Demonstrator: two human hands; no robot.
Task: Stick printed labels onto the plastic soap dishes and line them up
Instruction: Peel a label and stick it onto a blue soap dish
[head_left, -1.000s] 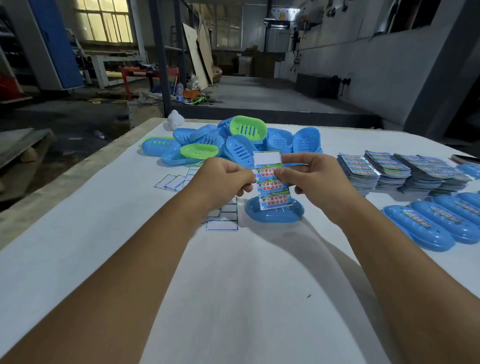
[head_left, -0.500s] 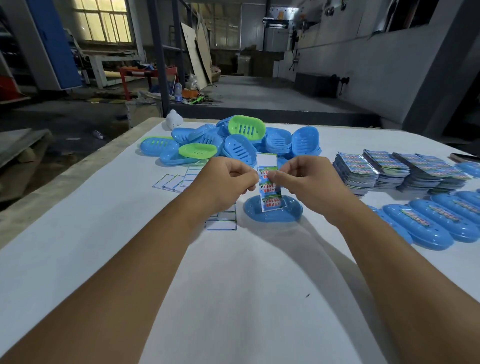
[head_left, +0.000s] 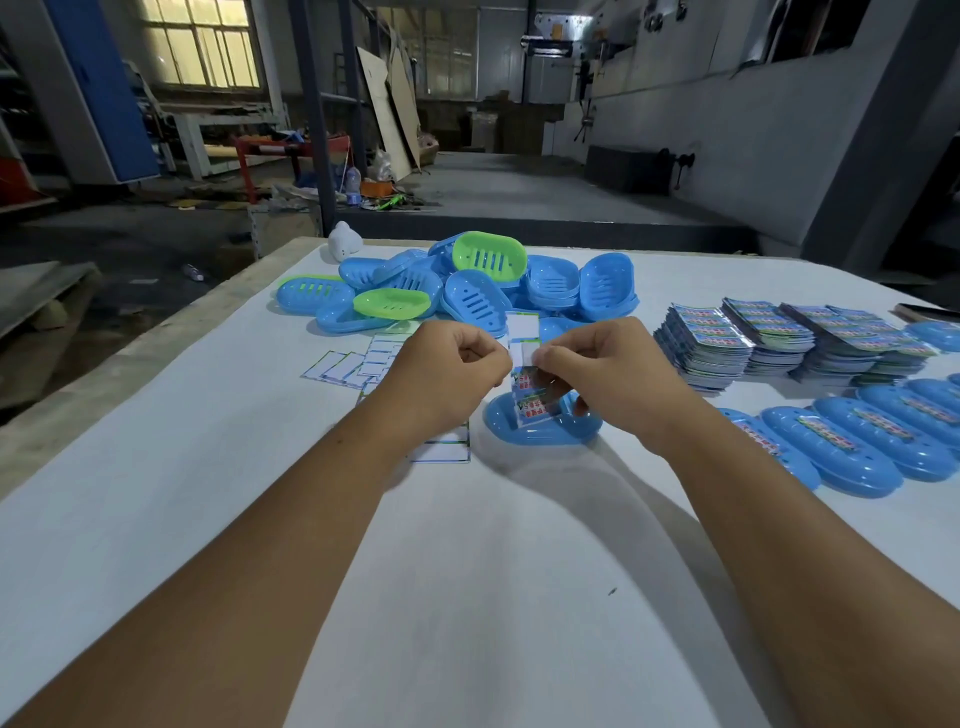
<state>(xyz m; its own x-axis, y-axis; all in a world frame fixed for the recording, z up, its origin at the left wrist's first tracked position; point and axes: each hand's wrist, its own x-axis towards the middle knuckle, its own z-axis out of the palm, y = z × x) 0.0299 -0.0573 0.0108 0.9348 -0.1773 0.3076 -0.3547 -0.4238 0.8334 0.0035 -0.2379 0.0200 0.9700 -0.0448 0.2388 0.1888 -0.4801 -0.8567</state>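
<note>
Where the head view centres, at the middle of the white table (head_left: 467, 597): left hand (head_left: 447, 374) curled, fingertips pinching the left edge of a label strip (head_left: 523, 343). Right hand (head_left: 602, 374) curled likewise, thumb and forefinger pinching the strip's right edge, other fingers folded beneath. Strip held upright between both hands, blank white backing at top, a printed label (head_left: 535, 402) curling away at the bottom, blurred. Directly under the label, at 6 o'clock from the strip: one blue soap dish (head_left: 540, 434) lying upside down on the table, right fingers just above it; contact not discernible.

At 12 o'clock from the hands: heap of soap dishes (head_left: 478, 291), mostly blue, a few green, unlabelled, slots visible. At 3 o'clock: stacks of printed labels (head_left: 779, 345) fanned side by side. At 4 o'clock: row of labelled dishes (head_left: 852, 447), blue, upside down, side by side, each with a label along its back. At 9 o'clock, partly under the left hand: empty backing papers (head_left: 353, 366) scattered flat, one more (head_left: 441, 449) at 7 o'clock beside the wrist. At 11 o'clock, near the far table edge: small white object (head_left: 344, 240), kind not identifiable.
</note>
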